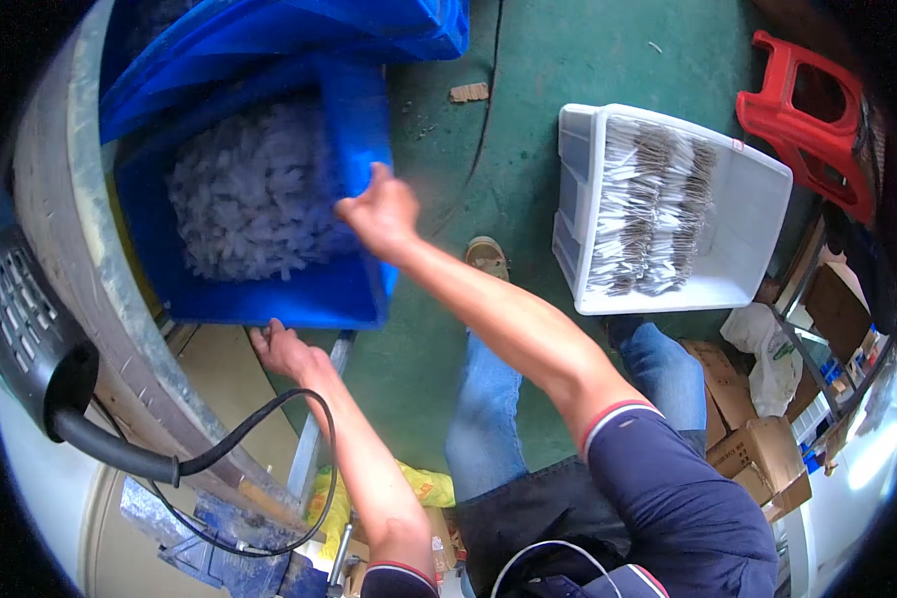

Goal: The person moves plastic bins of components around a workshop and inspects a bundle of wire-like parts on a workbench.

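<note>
So the blue plastic bin (269, 289) is tipped up on its side against a big grey drum-shaped machine (65, 239), its open face turned toward the person, and it's packed with a heap of small pale parts (254, 194) that sit toward the back wall. The right hand (379, 209) is clamped over the bin's right rim, fingers curled over the edge, thumb side out. The left hand (281, 346) is down under the lower edge, fingers pressed up against the bottom lip, so both hands are gripping the bin at opposite edges. There's more blue plastic (299, 30) just above it, crowding the top side.

Not much slack on the left: the drum's curved rim runs right along the bin, and a black cable (259, 439) loops beside the left forearm.

To the right it opens up. Bare green floor (568, 60) stretches out past the person's jeans and shoe (488, 257). Well apart on that floor sits a white crate (757, 209) with rows of thin metal pieces lined up inside, and a red plastic stool (817, 110) beyond its far corner. Cardboard boxes (757, 448) are stacked at the lower right edge.
</note>
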Demonstrator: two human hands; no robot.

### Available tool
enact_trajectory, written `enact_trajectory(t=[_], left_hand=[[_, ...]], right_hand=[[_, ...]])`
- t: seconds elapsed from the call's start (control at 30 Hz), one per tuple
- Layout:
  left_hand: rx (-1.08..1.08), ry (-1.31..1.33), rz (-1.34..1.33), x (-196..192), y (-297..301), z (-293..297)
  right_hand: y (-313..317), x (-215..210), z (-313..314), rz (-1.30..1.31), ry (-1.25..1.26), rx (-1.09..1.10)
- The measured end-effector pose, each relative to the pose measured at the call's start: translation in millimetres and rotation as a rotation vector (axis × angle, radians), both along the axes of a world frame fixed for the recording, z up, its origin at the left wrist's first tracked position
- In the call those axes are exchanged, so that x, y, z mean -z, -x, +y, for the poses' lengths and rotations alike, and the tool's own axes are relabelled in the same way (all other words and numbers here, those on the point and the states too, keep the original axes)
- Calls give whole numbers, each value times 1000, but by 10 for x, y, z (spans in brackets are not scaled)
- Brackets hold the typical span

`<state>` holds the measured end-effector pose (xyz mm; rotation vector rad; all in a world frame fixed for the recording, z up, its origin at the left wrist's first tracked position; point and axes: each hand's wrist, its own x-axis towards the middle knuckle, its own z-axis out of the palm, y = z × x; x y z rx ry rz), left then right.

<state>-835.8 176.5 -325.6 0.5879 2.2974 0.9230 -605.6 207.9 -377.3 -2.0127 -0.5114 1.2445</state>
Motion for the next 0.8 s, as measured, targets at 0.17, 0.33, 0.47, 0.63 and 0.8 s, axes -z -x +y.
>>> enact_trajectory(t=[0.17,0.33,0.47,0.63,0.8], left_hand=[[312,-156,299,-313,-792,-561],[650,82,-92,77,-1169,-1711],[942,736,-574,353,-1489,-2254],[1075,671,-600,1036,-2445,-2338],[1102,581,-499,1211,-3468,-1807]], right_hand=[[-236,342,-50,109,7,-96],[-703,512,-1299,199,-248,-87],[-1669,212,-3170,448,168,430],[-3935,314,-6050,-850,637,546],[-5322,408,-6600,-871,785,593]])
